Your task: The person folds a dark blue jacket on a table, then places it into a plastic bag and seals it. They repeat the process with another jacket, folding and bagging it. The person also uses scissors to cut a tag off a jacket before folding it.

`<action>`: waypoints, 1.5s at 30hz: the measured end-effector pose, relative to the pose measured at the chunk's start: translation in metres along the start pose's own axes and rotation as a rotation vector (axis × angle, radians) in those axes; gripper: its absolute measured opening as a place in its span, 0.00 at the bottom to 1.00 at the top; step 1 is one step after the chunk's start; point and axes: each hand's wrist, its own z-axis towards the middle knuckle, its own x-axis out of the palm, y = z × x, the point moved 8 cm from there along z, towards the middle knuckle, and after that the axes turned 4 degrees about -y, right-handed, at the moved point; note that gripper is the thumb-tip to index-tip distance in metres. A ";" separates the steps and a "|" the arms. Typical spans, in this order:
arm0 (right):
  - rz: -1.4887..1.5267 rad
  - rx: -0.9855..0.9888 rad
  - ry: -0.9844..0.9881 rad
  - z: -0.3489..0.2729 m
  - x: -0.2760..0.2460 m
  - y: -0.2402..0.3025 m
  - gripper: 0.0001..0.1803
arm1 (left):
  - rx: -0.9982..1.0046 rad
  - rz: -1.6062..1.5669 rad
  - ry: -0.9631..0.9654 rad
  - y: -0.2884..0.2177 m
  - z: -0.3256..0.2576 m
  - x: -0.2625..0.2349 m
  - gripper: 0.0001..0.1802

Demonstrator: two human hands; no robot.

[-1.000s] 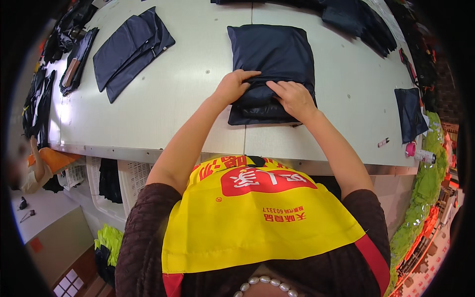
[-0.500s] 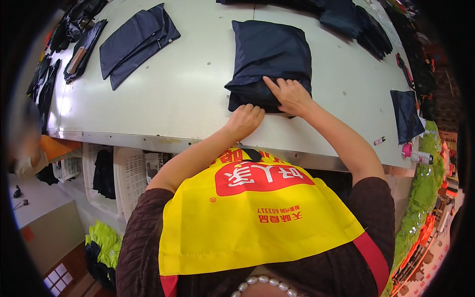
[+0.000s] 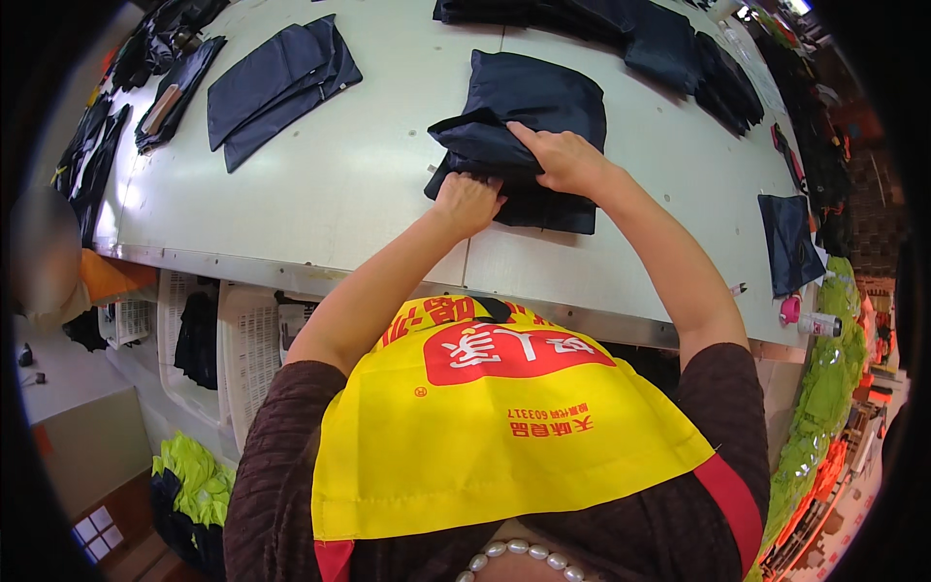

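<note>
A folded dark navy piece of smooth fabric (image 3: 529, 87) lies on the white table in front of me; its exact kind cannot be made out. Its near part is lifted in a loose flap whose left corner stands off the layers below. My right hand (image 3: 574, 163) grips this flap from the right, index finger stretched along its top and the other fingers bent. At the near left edge, my left hand (image 3: 470, 202) has its fingers curled into the fabric below the flap, and the fingertips are partly hidden. A lower layer shows between and in front of my hands.
Another folded navy piece (image 3: 281, 87) lies to the left, and stacked dark pieces (image 3: 659, 48) line the far side. On the right are a small dark piece (image 3: 787, 242) and a bottle with a pink cap (image 3: 822, 324). White crates (image 3: 247, 339) stand below the table edge (image 3: 223, 267).
The flap's left corner has risen, exposing a layer underneath. My left hand has gone a little left and farther in under the flap; my right hand has moved slightly away from me.
</note>
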 end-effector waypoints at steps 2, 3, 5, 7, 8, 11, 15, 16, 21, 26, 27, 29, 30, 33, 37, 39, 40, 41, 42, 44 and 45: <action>0.021 0.065 0.062 0.000 -0.002 -0.002 0.50 | 0.014 -0.028 -0.044 -0.002 -0.007 -0.018 0.11; 0.058 0.054 0.056 -0.002 -0.001 0.000 0.51 | 0.023 -0.041 -0.066 -0.003 -0.012 -0.030 0.10; 0.135 0.029 0.044 -0.010 0.000 0.010 0.51 | 0.057 -0.040 -0.029 -0.002 -0.020 -0.043 0.10; 0.102 -0.044 0.076 -0.013 0.005 0.033 0.49 | 0.049 -0.027 0.079 0.003 -0.030 -0.043 0.10; 0.074 -0.119 0.029 -0.013 0.020 0.038 0.49 | 0.055 -0.022 0.058 0.006 -0.036 -0.041 0.09; 0.084 -0.361 -0.149 -0.010 0.021 0.058 0.35 | 0.081 -0.010 0.001 0.016 -0.048 -0.034 0.09; 0.054 -0.395 -0.084 -0.010 0.046 0.062 0.24 | 0.221 -0.061 -0.098 0.019 -0.052 -0.058 0.09; 0.046 -0.386 -0.056 -0.010 0.050 0.064 0.23 | 0.277 -0.089 -0.135 0.019 -0.051 -0.070 0.09; 0.065 -0.302 0.260 0.011 0.059 0.068 0.18 | 0.410 -0.323 -0.180 -0.001 -0.038 -0.088 0.10; 0.209 -0.367 0.267 0.016 0.053 0.064 0.19 | 0.211 -0.229 0.028 0.020 -0.021 -0.076 0.12; 0.239 -0.343 0.250 0.013 0.055 0.062 0.22 | 0.150 -0.172 0.140 0.029 -0.022 -0.072 0.15; 0.240 -0.322 0.225 0.014 0.058 0.059 0.23 | 0.141 -0.143 0.140 0.031 -0.024 -0.075 0.16; 0.244 -0.312 0.212 0.015 0.058 0.060 0.23 | 0.136 -0.126 0.142 0.032 -0.027 -0.076 0.16; 0.311 -0.301 0.205 0.012 0.058 0.057 0.26 | -0.074 -0.145 0.198 0.050 -0.045 -0.071 0.16; 0.914 -0.023 0.225 0.017 0.061 0.035 0.36 | -0.040 -0.188 0.002 0.057 -0.076 -0.064 0.13; 0.840 0.065 0.217 0.017 0.046 0.047 0.37 | 0.044 -0.222 -0.031 0.052 -0.077 -0.062 0.12; 0.672 -0.009 0.226 0.024 0.047 0.060 0.36 | 0.072 -0.218 -0.048 0.054 -0.078 -0.064 0.12; 0.500 -0.076 0.231 0.029 0.048 0.071 0.36 | 0.105 -0.217 -0.068 0.053 -0.077 -0.066 0.11; 0.328 -0.142 0.234 0.031 0.049 0.079 0.35 | 0.139 -0.216 -0.088 0.053 -0.075 -0.069 0.11; 0.201 -0.186 0.188 0.027 0.061 0.085 0.28 | 0.223 -0.219 -0.070 0.049 -0.071 -0.075 0.11; 0.133 -0.223 0.188 0.023 0.066 0.089 0.26 | 0.267 -0.221 -0.059 0.046 -0.070 -0.080 0.11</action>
